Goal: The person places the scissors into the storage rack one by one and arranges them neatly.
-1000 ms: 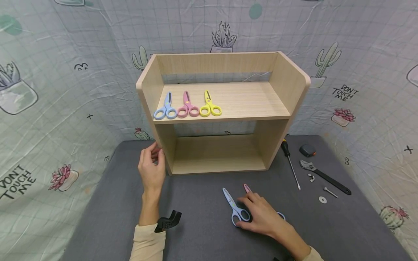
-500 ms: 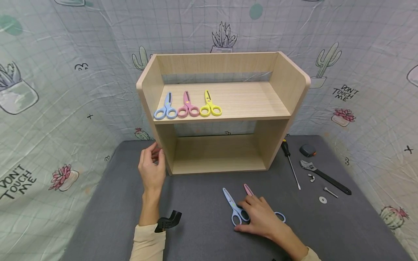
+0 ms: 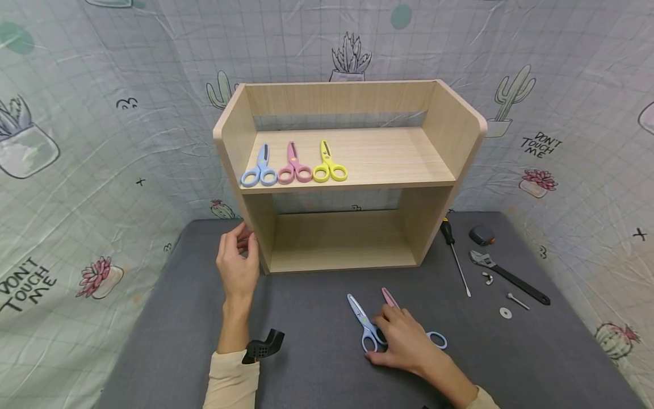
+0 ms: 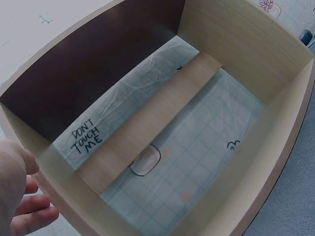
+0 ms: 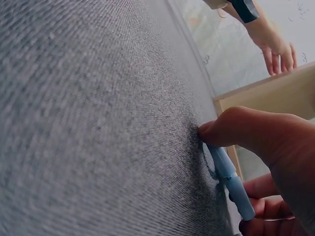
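Note:
My right hand (image 3: 379,338) lies on the grey mat (image 3: 317,369) and pinches the handle of a pair of blue scissors (image 3: 360,319). The right wrist view shows the thumb (image 5: 231,127) pressed on the blue scissors (image 5: 230,178). Under the same hand lie pink scissors (image 3: 388,296), and a blue handle loop (image 3: 437,339) shows to its right. My left hand (image 3: 243,238) rests with relaxed fingers against the left side panel of the wooden shelf (image 3: 232,142). In the left wrist view those fingers (image 4: 30,210) sit outside the shelf's wall (image 4: 88,206). Blue (image 3: 259,170), pink (image 3: 293,167) and yellow scissors (image 3: 329,165) lie on the upper board.
To the right of the shelf on the mat lie a screwdriver (image 3: 456,258), a small tape measure (image 3: 481,234), a black-handled wrench (image 3: 511,278), a bolt (image 3: 517,301) and a washer (image 3: 505,313). A cactus-print cloth (image 3: 76,170) hangs behind and at both sides.
My right hand has drawn back slightly toward me over the blue scissors, baring more of the pink tip and the blue loop. The left hand and the shelf have not moved.

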Motion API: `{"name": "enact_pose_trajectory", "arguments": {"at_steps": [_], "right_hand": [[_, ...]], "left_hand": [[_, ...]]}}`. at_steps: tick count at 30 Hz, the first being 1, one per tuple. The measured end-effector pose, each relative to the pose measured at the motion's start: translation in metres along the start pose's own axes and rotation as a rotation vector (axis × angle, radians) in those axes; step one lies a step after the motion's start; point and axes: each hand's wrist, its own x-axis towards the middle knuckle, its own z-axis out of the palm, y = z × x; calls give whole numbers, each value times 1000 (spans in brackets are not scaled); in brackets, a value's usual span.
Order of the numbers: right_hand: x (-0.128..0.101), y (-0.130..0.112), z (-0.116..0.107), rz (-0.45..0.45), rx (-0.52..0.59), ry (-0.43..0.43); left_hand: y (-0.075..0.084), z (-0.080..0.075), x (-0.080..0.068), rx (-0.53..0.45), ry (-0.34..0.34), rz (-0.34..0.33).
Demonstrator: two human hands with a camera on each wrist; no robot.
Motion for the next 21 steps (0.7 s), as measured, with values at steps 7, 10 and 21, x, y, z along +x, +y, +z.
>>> {"name": "enact_pose_trajectory", "arguments": {"at_steps": [7, 10, 21], "right_hand": [[1, -1, -1, -5, 92, -46], [1, -1, 0, -27, 75, -40], [5, 0, 4, -117, 41, 112]], "left_hand": [[0, -1, 0, 14, -18, 5], [0, -1, -1, 13, -20, 9], [-1, 0, 0, 9, -13, 14]]}}
